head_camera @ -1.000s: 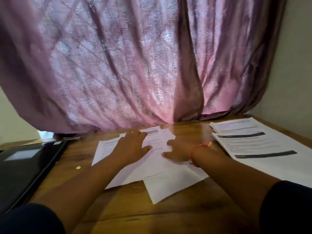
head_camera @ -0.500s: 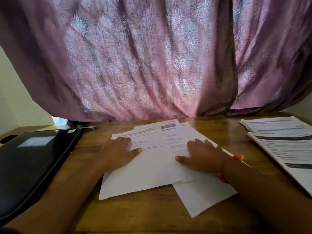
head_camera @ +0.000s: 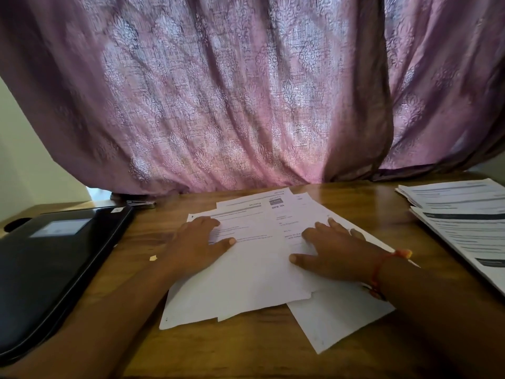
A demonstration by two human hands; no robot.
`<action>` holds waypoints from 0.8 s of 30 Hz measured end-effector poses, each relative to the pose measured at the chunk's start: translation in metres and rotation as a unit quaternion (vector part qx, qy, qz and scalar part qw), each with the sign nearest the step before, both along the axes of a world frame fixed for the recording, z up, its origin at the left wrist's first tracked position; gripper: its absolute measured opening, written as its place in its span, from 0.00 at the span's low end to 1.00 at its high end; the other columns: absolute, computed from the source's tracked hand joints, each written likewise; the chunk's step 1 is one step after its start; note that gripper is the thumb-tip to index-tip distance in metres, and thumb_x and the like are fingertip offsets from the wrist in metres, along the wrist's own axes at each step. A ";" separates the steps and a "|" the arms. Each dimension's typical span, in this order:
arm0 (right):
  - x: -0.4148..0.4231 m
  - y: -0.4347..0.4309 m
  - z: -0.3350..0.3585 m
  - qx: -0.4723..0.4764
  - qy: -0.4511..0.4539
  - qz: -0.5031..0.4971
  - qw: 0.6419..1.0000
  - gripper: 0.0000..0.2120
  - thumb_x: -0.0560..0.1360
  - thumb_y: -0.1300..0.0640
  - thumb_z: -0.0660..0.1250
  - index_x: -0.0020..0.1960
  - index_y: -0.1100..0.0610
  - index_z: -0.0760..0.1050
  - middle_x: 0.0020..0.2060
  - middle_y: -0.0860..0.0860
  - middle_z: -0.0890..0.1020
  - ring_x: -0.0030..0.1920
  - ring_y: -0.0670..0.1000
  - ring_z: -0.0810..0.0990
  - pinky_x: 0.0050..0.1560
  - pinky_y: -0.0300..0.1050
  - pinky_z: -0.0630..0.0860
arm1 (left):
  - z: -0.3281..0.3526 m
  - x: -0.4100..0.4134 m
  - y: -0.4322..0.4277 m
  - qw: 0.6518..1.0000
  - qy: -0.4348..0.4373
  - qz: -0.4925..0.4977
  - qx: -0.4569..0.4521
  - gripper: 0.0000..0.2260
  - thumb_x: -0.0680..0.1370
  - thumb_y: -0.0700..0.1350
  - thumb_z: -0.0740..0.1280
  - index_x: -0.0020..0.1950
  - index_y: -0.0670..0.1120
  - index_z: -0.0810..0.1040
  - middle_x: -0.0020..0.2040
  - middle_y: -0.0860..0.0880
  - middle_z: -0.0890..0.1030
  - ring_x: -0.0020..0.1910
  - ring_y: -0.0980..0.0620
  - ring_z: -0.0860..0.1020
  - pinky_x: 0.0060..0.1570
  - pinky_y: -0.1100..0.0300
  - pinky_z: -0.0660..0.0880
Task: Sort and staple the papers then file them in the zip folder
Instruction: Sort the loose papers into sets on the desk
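Across the upper frame, mauve curtain [head_camera: 246, 91] with pale damask motifs; centre, white papers [head_camera: 254, 274] with grey print; left, glossy black zip folder [head_camera: 49, 263]; brown wood-grain table [head_camera: 246, 348]; orange wrist thread [head_camera: 381, 269].

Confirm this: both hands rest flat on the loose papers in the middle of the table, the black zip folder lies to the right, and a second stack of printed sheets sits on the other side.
Not quite. In the head view the black zip folder lies to the left, and the second stack of printed sheets sits on the right. The rest holds: the left hand and right hand rest flat on the loose papers in the middle of the table.
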State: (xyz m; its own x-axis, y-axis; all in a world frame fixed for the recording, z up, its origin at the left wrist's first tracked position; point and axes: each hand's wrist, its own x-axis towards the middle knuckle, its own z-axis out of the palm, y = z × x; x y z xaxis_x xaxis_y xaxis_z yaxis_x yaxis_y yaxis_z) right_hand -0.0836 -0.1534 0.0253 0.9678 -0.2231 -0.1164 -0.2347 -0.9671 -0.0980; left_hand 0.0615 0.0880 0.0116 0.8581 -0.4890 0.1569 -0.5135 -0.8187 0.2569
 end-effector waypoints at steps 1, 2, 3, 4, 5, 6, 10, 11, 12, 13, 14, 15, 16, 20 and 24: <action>0.000 0.000 0.000 0.002 -0.001 0.000 1.000 0.35 0.74 0.28 0.52 0.75 0.46 0.58 0.78 0.51 0.58 0.79 0.59 0.49 0.75 0.65 0.51 | -0.001 0.001 0.000 1.000 0.001 0.003 -0.026 0.28 0.78 0.65 0.65 0.73 0.52 0.70 0.76 0.51 0.69 0.73 0.49 0.67 0.73 0.49 0.65; 0.000 0.001 -0.001 0.004 -0.003 0.000 1.000 0.35 0.75 0.28 0.52 0.75 0.46 0.58 0.78 0.51 0.58 0.79 0.58 0.49 0.75 0.65 0.51 | -0.001 0.001 0.000 0.999 0.000 0.012 -0.052 0.28 0.77 0.64 0.67 0.72 0.52 0.71 0.75 0.51 0.70 0.72 0.49 0.67 0.72 0.49 0.65; 0.000 0.001 -0.001 0.005 -0.005 -0.001 1.000 0.35 0.75 0.28 0.51 0.75 0.46 0.58 0.78 0.51 0.58 0.79 0.58 0.50 0.75 0.65 0.52 | -0.002 0.002 0.000 0.996 -0.002 0.024 -0.081 0.27 0.76 0.62 0.70 0.71 0.52 0.72 0.73 0.50 0.71 0.71 0.48 0.68 0.71 0.51 0.66; 0.000 0.001 -0.001 0.006 -0.007 -0.001 1.000 0.34 0.75 0.28 0.52 0.75 0.46 0.59 0.77 0.51 0.59 0.78 0.58 0.51 0.75 0.64 0.53 | -0.001 0.004 0.000 0.993 -0.001 0.041 -0.112 0.28 0.75 0.60 0.72 0.71 0.51 0.72 0.73 0.49 0.72 0.70 0.48 0.69 0.69 0.52 0.67; 0.000 0.001 -0.002 0.007 -0.009 -0.002 1.000 0.34 0.75 0.28 0.52 0.75 0.46 0.59 0.77 0.51 0.59 0.78 0.58 0.53 0.75 0.63 0.54 | -0.001 0.005 0.000 0.987 -0.001 0.060 -0.149 0.28 0.75 0.58 0.74 0.71 0.50 0.72 0.72 0.47 0.72 0.69 0.47 0.71 0.67 0.52 0.69; 0.000 0.001 -0.002 0.007 -0.010 -0.003 1.000 0.34 0.75 0.29 0.52 0.75 0.46 0.58 0.77 0.51 0.60 0.78 0.58 0.54 0.75 0.63 0.55 | -0.002 0.008 0.001 0.979 0.010 0.084 -0.187 0.29 0.74 0.56 0.75 0.71 0.48 0.72 0.71 0.46 0.74 0.67 0.46 0.73 0.64 0.52 0.70; 0.000 0.002 -0.002 0.019 -0.027 -0.007 0.999 0.34 0.75 0.29 0.55 0.75 0.46 0.60 0.75 0.50 0.64 0.74 0.55 0.63 0.72 0.59 0.63 | -0.003 0.017 0.008 0.935 0.083 0.107 -0.327 0.25 0.73 0.47 0.78 0.69 0.48 0.75 0.64 0.51 0.81 0.57 0.49 0.80 0.55 0.52 0.77; 0.000 0.002 -0.002 0.022 -0.033 -0.008 0.999 0.33 0.75 0.30 0.55 0.74 0.46 0.61 0.74 0.49 0.65 0.73 0.55 0.65 0.72 0.59 0.65 | -0.005 0.020 0.011 0.927 0.093 0.100 -0.349 0.24 0.73 0.43 0.78 0.68 0.48 0.75 0.62 0.52 0.82 0.56 0.50 0.81 0.56 0.51 0.78; 0.000 0.002 -0.002 0.025 -0.037 -0.008 0.999 0.33 0.75 0.30 0.55 0.74 0.46 0.61 0.74 0.49 0.66 0.72 0.54 0.66 0.71 0.58 0.65 | -0.006 0.023 0.012 0.921 0.101 0.095 -0.365 0.24 0.74 0.40 0.77 0.68 0.48 0.75 0.61 0.52 0.83 0.55 0.50 0.82 0.56 0.50 0.79; 0.000 0.001 -0.002 0.028 -0.040 -0.006 0.999 0.32 0.76 0.31 0.56 0.74 0.46 0.61 0.74 0.48 0.66 0.72 0.54 0.66 0.71 0.58 0.65 | -0.006 0.024 0.012 0.913 0.107 0.093 -0.381 0.24 0.74 0.38 0.76 0.68 0.48 0.74 0.60 0.52 0.83 0.54 0.51 0.83 0.55 0.51 0.81; 0.000 0.001 -0.001 0.032 -0.041 -0.004 0.999 0.32 0.76 0.32 0.56 0.74 0.46 0.61 0.74 0.48 0.66 0.73 0.54 0.65 0.72 0.58 0.64 | -0.005 0.024 0.012 0.910 0.104 0.094 -0.391 0.23 0.75 0.38 0.75 0.68 0.48 0.73 0.58 0.52 0.84 0.52 0.53 0.83 0.50 0.55 0.82; 0.000 0.000 -0.001 0.039 -0.042 -0.001 0.998 0.31 0.77 0.32 0.56 0.75 0.46 0.61 0.75 0.47 0.65 0.74 0.54 0.64 0.73 0.58 0.63 | -0.003 0.022 0.010 0.906 0.090 0.091 -0.403 0.21 0.77 0.38 0.74 0.67 0.48 0.71 0.54 0.55 0.83 0.49 0.54 0.83 0.43 0.61 0.81; -0.001 0.000 0.000 0.049 -0.042 0.002 0.998 0.31 0.77 0.33 0.57 0.75 0.46 0.60 0.76 0.47 0.64 0.75 0.55 0.62 0.74 0.58 0.62 | -0.001 0.020 0.008 0.903 0.075 0.090 -0.412 0.21 0.77 0.38 0.73 0.65 0.50 0.70 0.52 0.56 0.82 0.47 0.56 0.83 0.37 0.66 0.79; -0.005 -0.003 0.001 0.084 -0.041 0.016 0.996 0.27 0.79 0.36 0.57 0.75 0.45 0.61 0.76 0.46 0.64 0.76 0.55 0.61 0.74 0.58 0.60 | -0.001 0.017 0.002 0.900 0.055 0.083 -0.425 0.18 0.78 0.39 0.72 0.64 0.48 0.70 0.51 0.56 0.82 0.45 0.58 0.82 0.33 0.70 0.76; 0.002 -0.006 -0.005 0.105 -0.155 -0.009 0.982 0.16 0.82 0.47 0.58 0.67 0.50 0.71 0.65 0.50 0.77 0.64 0.54 0.75 0.67 0.54 0.70 | -0.011 0.021 0.001 0.913 0.080 0.099 -0.389 0.15 0.79 0.40 0.71 0.64 0.45 0.72 0.59 0.48 0.83 0.48 0.53 0.83 0.38 0.63 0.77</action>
